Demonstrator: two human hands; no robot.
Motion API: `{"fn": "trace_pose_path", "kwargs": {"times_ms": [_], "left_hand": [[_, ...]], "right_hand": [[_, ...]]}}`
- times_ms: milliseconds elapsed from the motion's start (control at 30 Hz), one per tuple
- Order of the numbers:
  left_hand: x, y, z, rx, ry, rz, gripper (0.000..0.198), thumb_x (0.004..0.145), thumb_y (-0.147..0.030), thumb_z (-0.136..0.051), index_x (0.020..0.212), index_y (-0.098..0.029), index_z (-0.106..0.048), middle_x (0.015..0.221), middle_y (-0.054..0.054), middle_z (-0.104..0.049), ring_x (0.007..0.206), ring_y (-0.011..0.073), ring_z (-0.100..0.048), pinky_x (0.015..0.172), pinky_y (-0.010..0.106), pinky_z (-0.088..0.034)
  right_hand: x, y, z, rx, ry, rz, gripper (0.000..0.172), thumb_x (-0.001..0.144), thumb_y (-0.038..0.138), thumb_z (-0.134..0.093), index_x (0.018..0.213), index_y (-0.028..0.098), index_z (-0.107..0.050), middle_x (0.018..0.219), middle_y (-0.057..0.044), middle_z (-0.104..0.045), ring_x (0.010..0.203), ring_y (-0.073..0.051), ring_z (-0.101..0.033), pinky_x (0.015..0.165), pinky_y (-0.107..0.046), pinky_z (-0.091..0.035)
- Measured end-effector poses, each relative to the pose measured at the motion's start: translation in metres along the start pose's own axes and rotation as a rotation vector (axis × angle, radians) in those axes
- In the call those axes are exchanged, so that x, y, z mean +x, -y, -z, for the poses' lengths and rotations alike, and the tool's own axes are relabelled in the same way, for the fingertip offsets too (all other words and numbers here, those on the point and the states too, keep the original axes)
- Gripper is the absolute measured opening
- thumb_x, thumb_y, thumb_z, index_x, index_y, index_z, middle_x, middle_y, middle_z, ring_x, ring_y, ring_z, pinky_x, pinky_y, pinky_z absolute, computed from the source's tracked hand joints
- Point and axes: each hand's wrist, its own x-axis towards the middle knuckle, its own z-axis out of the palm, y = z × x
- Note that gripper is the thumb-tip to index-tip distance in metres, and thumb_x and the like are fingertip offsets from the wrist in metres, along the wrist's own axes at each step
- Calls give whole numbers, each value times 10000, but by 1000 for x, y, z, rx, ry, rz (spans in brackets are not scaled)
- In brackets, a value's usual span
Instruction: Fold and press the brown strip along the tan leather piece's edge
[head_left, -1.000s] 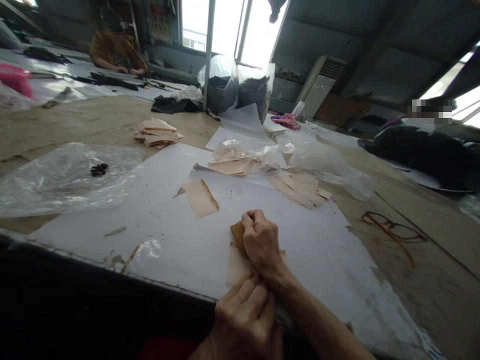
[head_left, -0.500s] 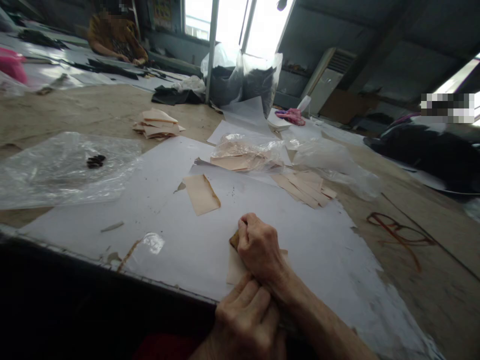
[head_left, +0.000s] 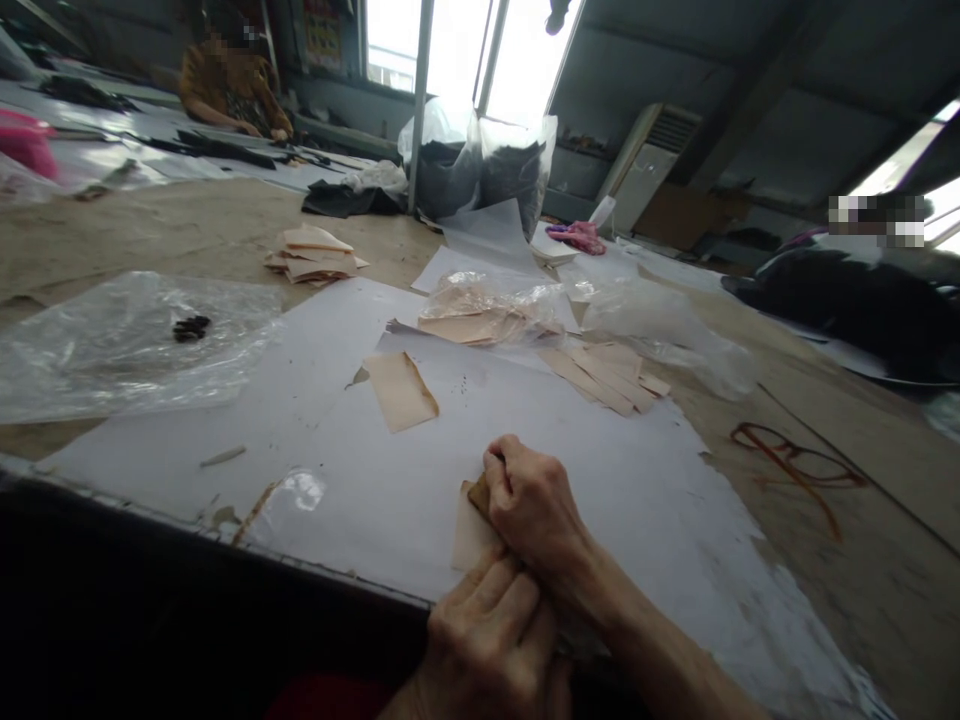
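At the table's front edge lies a thin beige rectangular piece [head_left: 471,530], flat on the white paper, its right part covered by my hands. The curled fingers of my left hand [head_left: 491,625] press on its near end. Above it, my right hand [head_left: 536,500] is closed round a small flat brown block [head_left: 478,493], which rests against the piece; most of the block is hidden by the fingers. My right wrist passes close over the left fingertips. Farther forward lies another beige piece [head_left: 403,392] with a brown right edge.
White paper [head_left: 360,470] covers the table. Fanned beige pieces [head_left: 604,375] lie ahead right, a stack [head_left: 313,253] farther back, and more under clear plastic [head_left: 510,300]. A plastic bag [head_left: 135,350] with small dark bits is left, glasses [head_left: 802,465] right. Two people sit across the table.
My right hand has slid slightly right with the brown block, uncovering the beige piece's upper left corner. My left hand stays at the near end.
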Motion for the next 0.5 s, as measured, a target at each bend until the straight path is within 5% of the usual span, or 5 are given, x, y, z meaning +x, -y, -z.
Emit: {"fn": "trace_pose_path", "kwargs": {"times_ms": [167, 333, 500], "left_hand": [[1, 0, 1, 14, 6, -4, 223, 643, -108, -455, 769, -85, -637, 657, 80, -598, 721, 195, -594, 820, 344, -497], [-4, 2, 4, 82, 47, -50, 317, 677, -158, -472, 939, -58, -620, 866, 129, -638, 888, 241, -591, 834, 339, -492], [-4, 3, 1, 61, 11, -53, 294, 658, -148, -477, 886, -56, -638, 816, 126, -644, 870, 243, -599, 841, 344, -488]], "right_hand": [[11, 0, -17, -18, -127, -60, 224, 815, 212, -348, 760, 129, -549, 619, -55, -583, 526, -138, -506, 523, -236, -331], [5, -4, -4, 266, -219, -264, 251, 841, 317, -366, 799, 153, -552, 580, -1, -555, 513, -118, -491, 509, -208, -351], [-7, -5, 13, 206, -93, -78, 209, 830, 274, -378, 751, 163, -535, 562, 11, -532, 493, -101, -473, 508, -199, -341]]}}
